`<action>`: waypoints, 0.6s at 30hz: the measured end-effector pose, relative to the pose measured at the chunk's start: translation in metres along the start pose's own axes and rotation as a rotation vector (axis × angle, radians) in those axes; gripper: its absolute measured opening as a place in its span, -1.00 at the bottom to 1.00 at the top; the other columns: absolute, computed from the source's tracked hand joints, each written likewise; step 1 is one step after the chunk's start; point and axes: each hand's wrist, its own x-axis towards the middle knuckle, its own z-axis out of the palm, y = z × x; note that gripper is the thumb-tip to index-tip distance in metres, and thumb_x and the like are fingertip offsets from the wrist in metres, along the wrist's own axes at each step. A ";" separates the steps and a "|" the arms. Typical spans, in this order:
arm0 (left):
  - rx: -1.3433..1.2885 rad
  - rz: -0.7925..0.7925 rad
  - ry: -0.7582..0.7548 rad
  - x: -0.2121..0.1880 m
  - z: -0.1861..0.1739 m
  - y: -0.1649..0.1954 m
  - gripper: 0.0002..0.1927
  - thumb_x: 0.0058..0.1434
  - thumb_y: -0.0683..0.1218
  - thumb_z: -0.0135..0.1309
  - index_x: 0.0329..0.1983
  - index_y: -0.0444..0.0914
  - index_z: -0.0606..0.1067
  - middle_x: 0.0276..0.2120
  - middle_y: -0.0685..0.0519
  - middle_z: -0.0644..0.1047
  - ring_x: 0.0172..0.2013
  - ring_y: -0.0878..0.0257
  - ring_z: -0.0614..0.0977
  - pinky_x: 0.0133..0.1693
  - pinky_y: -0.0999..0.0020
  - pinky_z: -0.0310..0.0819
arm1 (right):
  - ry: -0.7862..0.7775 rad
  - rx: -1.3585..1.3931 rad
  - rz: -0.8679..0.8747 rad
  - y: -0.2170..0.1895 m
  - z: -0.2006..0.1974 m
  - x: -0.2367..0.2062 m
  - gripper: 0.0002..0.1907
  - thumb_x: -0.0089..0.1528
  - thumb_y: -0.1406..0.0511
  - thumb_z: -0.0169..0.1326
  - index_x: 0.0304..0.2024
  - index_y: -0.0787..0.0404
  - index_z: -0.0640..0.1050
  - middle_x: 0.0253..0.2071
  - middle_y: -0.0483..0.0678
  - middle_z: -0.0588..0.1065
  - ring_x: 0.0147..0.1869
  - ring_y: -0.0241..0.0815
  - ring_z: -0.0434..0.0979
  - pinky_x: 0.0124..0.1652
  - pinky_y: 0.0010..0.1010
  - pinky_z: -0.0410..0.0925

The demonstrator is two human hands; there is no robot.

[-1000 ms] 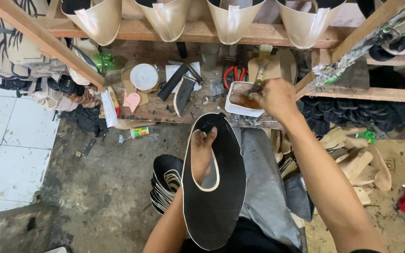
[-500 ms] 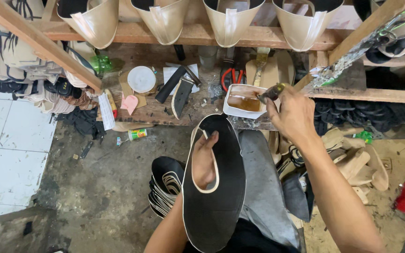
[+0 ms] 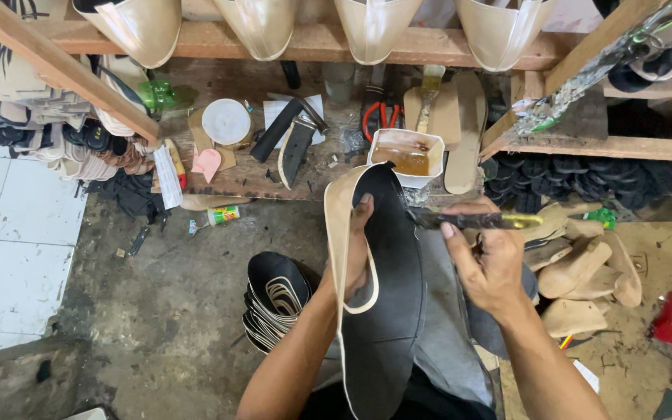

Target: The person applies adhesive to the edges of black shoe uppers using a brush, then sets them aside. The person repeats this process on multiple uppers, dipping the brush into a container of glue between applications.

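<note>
My left hand (image 3: 357,253) holds a large black sole sheet with a cream edge (image 3: 386,311) upright over my lap, fingers wrapped round its left rim. My right hand (image 3: 488,260) grips a glue brush (image 3: 476,221) with a dark, sticky handle, held level, its tip touching the upper right edge of the black sheet. Just beyond stands a white tub of brown glue (image 3: 407,155) on the low wooden bench (image 3: 258,183).
A stack of black soles (image 3: 278,303) lies on the floor by my left knee. Tan shoe heels (image 3: 585,272) are piled at the right. Beige shoe uppers (image 3: 258,23) hang on a wooden shelf above. Tools, red pliers (image 3: 379,117) and a white lid (image 3: 226,122) litter the bench.
My right hand has drawn the brush back from the glue tub and down to the black sheet's edge. My left hand has kept hold of the sheet.
</note>
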 end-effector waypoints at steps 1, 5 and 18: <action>0.000 -0.004 -0.018 -0.001 0.001 0.002 -0.71 0.41 -0.08 0.01 0.10 -0.34 0.49 -0.08 0.07 0.51 0.00 0.27 0.50 0.15 0.27 0.34 | 0.027 0.022 -0.100 0.002 -0.001 0.001 -0.83 0.28 0.43 0.15 -0.07 0.33 0.55 -0.25 0.04 0.52 -0.35 -0.18 0.47 -0.30 -0.40 0.30; 0.056 0.009 -0.028 -0.007 0.006 0.007 -0.67 0.40 -0.08 -0.01 0.13 -0.36 0.48 -0.03 0.07 0.52 0.04 0.28 0.51 0.19 0.30 0.34 | 0.032 0.029 -0.252 0.004 -0.004 0.002 -0.82 0.32 0.44 0.10 -0.03 0.33 0.49 -0.16 0.09 0.50 -0.16 -0.09 0.54 -0.12 -0.34 0.37; 0.047 0.064 -0.039 -0.004 -0.004 -0.003 -0.59 0.40 -0.06 0.00 0.24 -0.38 0.45 0.08 0.05 0.50 0.14 0.27 0.48 0.30 0.28 0.28 | 0.034 0.025 -0.269 0.004 -0.003 0.003 -0.84 0.38 0.41 0.07 0.00 0.34 0.49 -0.16 0.10 0.48 -0.13 -0.04 0.53 -0.09 -0.34 0.37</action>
